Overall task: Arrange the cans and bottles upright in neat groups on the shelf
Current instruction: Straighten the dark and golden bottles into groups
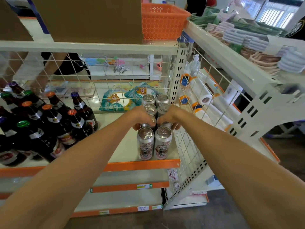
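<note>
The left hand (pixel 143 116) grips one smooth cylindrical can (pixel 152 121); the right hand (pixel 168 115), seemingly, the neighbouring can (pixel 166 125).

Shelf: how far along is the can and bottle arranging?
Done: cans stand upright in two tidy columns at the shelf's right end, four rows deep. In hand: left hand and right hand each grip a can just behind the front pair, seemingly snugging that row in. Left: bottles stand upright on the left, but as a loose cluster, not clean rows.
</note>
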